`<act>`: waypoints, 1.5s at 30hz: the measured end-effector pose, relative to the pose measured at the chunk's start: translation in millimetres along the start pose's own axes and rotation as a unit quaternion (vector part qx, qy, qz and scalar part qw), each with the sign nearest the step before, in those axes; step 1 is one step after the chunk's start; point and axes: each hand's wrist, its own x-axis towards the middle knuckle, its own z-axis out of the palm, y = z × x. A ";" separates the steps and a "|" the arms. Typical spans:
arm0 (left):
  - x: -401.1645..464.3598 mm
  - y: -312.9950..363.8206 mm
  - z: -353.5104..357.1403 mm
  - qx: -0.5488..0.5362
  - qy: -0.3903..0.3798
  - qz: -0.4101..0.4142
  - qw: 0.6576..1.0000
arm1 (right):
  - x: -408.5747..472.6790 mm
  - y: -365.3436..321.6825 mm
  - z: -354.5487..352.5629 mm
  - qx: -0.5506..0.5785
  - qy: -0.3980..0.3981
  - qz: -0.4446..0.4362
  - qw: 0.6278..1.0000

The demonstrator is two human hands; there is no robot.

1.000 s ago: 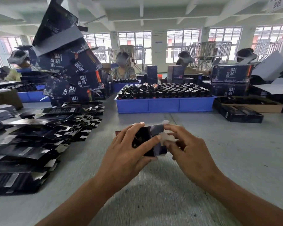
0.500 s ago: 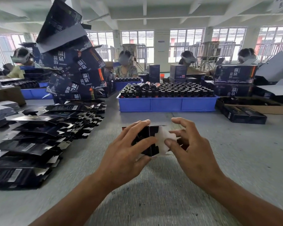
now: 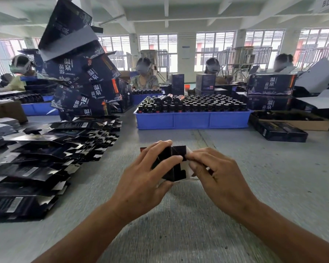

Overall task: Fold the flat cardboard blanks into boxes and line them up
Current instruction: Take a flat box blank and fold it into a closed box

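Head view: small black cardboard box [image 3: 176, 164], half-folded (white inner flap showing), above grey worktop [image 3: 264, 177]; left hand [image 3: 141, 183] grips its left side, right hand [image 3: 217, 179] pinches flap.

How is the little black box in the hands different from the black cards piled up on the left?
The box in the hands is popped open into a shape with sides, while the piled blanks lie flat. The box is gripped by the left hand and right hand, held up off the table; the blanks rest on it, overlapping in rows. It is one piece; they are many. Both are glossy black card with pale flaps.
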 end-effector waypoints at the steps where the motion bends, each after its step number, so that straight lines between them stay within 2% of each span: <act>1: -0.4 -0.5 -0.3 0.003 -0.001 -0.001 1.000 | 0.4 -0.9 -0.5 0.017 -0.014 0.012 1.000; 4: -0.6 -2.4 -1.7 -0.001 0.004 -0.010 1.000 | -1.0 -3.6 -1.2 0.050 -0.063 0.041 0.996; 7: -0.6 -3.6 -2.5 -0.007 0.008 -0.020 1.000 | -2.9 -2.9 0.5 0.041 -0.092 0.032 0.994; 12: -0.7 0.8 -1.4 -0.005 0.006 0.000 1.000 | -2.2 -2.3 1.9 0.021 -0.018 0.043 0.999; 16: 0.2 1.7 -0.7 0.011 0.001 0.022 1.000 | -2.8 -0.6 1.9 0.016 0.005 0.032 0.999; 20: -0.6 0.2 -0.8 0.031 -0.001 0.031 0.999 | -2.8 -0.1 4.0 0.017 0.006 0.025 1.000; 27: -0.7 -1.4 -2.6 0.022 0.012 -0.002 1.000 | -4.8 1.5 0.1 0.126 -0.027 0.072 0.989; 30: -0.7 0.2 -3.2 0.013 0.019 -0.012 1.000 | -3.3 -0.8 -1.0 0.181 -0.014 0.091 0.979; 45: -0.7 15.8 0.6 -0.004 0.009 -0.061 0.998 | 0.2 1.6 1.5 0.227 -0.003 0.152 0.962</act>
